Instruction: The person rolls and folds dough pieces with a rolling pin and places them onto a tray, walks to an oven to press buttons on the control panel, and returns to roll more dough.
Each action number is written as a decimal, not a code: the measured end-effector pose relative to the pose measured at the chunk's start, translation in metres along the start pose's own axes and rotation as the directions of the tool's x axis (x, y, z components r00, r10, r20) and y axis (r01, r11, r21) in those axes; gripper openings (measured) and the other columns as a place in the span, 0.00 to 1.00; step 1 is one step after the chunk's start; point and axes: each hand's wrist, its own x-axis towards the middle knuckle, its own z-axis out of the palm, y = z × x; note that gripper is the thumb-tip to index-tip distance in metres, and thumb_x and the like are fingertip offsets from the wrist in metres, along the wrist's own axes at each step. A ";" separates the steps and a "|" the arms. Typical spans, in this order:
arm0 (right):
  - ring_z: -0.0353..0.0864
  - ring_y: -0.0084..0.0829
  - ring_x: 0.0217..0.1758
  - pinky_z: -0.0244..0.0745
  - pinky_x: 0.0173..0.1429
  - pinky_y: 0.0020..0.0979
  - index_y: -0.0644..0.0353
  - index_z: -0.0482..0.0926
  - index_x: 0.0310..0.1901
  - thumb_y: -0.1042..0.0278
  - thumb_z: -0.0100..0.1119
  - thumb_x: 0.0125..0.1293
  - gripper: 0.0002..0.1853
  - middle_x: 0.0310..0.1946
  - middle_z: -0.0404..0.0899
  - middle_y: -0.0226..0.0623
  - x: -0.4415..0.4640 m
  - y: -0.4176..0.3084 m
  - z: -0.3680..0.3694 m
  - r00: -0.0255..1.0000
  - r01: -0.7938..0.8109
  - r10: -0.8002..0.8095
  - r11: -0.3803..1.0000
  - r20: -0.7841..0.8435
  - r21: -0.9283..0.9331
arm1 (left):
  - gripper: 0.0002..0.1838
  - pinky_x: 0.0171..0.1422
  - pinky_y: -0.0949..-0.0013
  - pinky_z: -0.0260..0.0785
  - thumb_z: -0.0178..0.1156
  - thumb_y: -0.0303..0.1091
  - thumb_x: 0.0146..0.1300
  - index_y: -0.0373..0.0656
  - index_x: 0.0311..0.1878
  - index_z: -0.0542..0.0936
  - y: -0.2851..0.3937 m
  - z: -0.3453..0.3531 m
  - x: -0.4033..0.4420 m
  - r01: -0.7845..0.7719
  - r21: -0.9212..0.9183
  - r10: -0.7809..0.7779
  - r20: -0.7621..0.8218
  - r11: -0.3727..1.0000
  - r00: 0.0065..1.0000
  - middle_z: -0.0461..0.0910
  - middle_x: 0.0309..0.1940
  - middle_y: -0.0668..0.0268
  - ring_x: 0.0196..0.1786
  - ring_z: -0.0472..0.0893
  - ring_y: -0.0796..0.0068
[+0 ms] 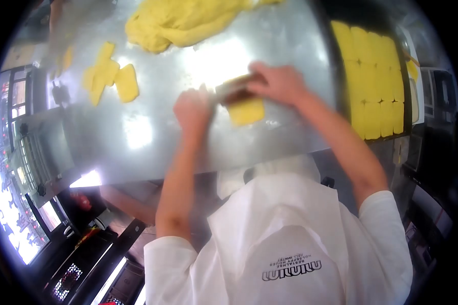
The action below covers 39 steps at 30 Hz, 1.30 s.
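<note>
A flat yellow dough piece [247, 112] lies on the metal table in front of me. Across its upper part is a dark-handled scraper [235, 90], blurred by motion. My right hand [277, 84] is closed round the scraper's right end. Just left of the scraper, my left hand [193, 108] has its fingers drawn together, smeared by motion; whether it holds anything is too blurred to tell. Farther up lies a large mass of yellow dough [180, 23]. Several cut dough pieces [126, 83] rest to the left, some overlapping.
The metal table [173, 137] has its near edge just before my body. At the right, a dark tray [345, 96] bears rows of flat yellow pieces [374, 76]. A metal machine or rack [33, 155] stands at the left, near a person's bare arm [124, 201].
</note>
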 end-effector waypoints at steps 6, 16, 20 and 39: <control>0.87 0.50 0.39 0.79 0.43 0.47 0.50 0.73 0.67 0.29 0.63 0.61 0.40 0.35 0.87 0.45 -0.041 -0.005 0.015 0.998 0.016 -0.017 1.000 -0.055 -0.016 | 0.23 0.36 0.45 0.66 0.50 0.44 0.77 0.41 0.25 0.77 -0.011 0.013 -0.038 0.053 -0.049 -0.047 0.114 0.997 0.992 0.77 0.24 0.52 0.31 0.77 0.44; 0.85 0.50 0.41 0.78 0.47 0.45 0.48 0.67 0.74 0.33 0.71 0.55 0.48 0.40 0.86 0.44 -0.048 -0.008 0.023 0.995 -0.051 0.054 0.998 -0.082 0.033 | 0.22 0.35 0.47 0.66 0.51 0.41 0.76 0.40 0.24 0.76 -0.006 0.003 -0.031 -0.032 -0.049 0.040 0.178 0.998 0.983 0.76 0.23 0.51 0.31 0.76 0.46; 0.86 0.48 0.42 0.78 0.48 0.43 0.50 0.68 0.74 0.34 0.74 0.53 0.50 0.40 0.87 0.41 -0.095 -0.013 0.035 0.985 0.077 -0.076 0.997 -0.154 -0.001 | 0.20 0.37 0.47 0.65 0.52 0.39 0.75 0.41 0.25 0.76 0.008 0.002 -0.081 0.016 -0.144 -0.003 0.091 0.989 0.996 0.75 0.24 0.51 0.32 0.76 0.47; 0.86 0.43 0.53 0.77 0.59 0.39 0.52 0.76 0.64 0.38 0.64 0.67 0.33 0.50 0.87 0.41 -0.115 0.023 0.031 0.464 -0.551 0.744 0.668 -0.482 0.500 | 0.14 0.45 0.55 0.75 0.73 0.33 0.58 0.36 0.43 0.82 0.047 0.026 0.021 -0.049 -0.555 0.243 0.283 0.831 0.928 0.82 0.37 0.52 0.40 0.81 0.53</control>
